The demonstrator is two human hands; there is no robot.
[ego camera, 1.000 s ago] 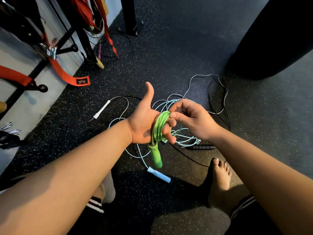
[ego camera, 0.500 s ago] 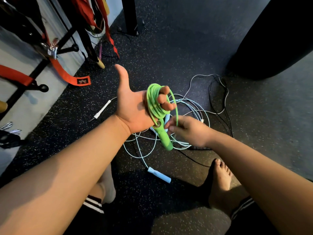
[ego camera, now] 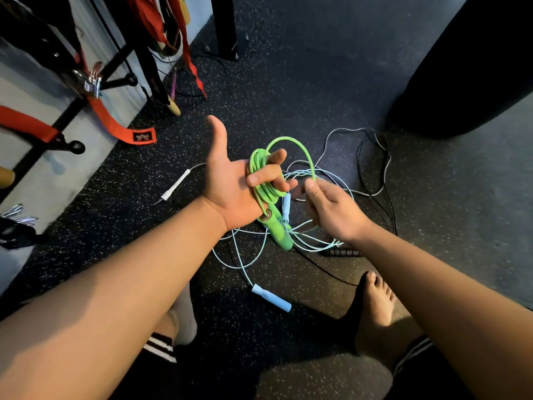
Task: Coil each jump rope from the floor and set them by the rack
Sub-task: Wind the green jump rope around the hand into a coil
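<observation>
Both hands (ego camera: 230, 186) (ego camera: 328, 210) grip green rope (ego camera: 257, 168); strap label (ego camera: 143, 136) unreadable.

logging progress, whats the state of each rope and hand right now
green jump rope: partly coiled round left hand, handle dangling
left hand: fingers curled on the coil
right hand: pinches green rope's free loop
light blue jump rope: uncoiled on floor
black jump rope: uncoiled on floor

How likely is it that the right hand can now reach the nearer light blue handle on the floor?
Probably not at once: the right hand pinches a loop of the green rope. Otherwise the way looks free: the nearer light blue handle lies uncovered on the floor.
</observation>
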